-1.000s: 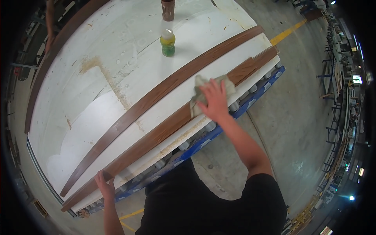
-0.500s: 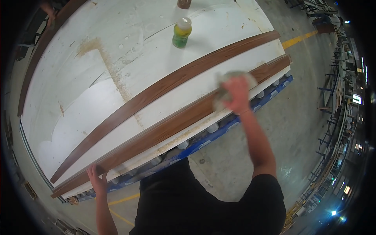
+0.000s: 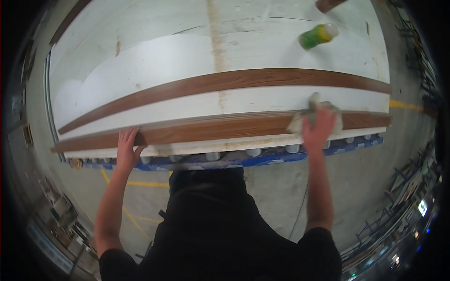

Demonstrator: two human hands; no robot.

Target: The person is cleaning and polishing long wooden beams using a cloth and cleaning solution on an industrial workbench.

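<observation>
A long brown wood-grain strip (image 3: 211, 129) lies along the near edge of the white-topped table. Near its left end, my left hand (image 3: 126, 149) reaches across it from the front, fingers over the top face and thumb by the near edge, holding it. My right hand (image 3: 318, 129) is closed on a pale grey-green rag (image 3: 335, 114), pressed against the right part of this strip; motion blurs both. Farther back lies a second brown strip (image 3: 225, 78), apart from the first and bowed in this view.
Beyond the strips, a bottle with green and yellow colouring (image 3: 316, 36) stands near a brown object (image 3: 330, 4), cut off by the top edge. Another brown piece (image 3: 69, 21) lies far left. A blue rail with rollers (image 3: 225, 161) runs along the table's front, by my body.
The view has turned, so the strips now run nearly level across it. My right hand and rag remain on the near strip's right part; my left hand still holds its left part.
</observation>
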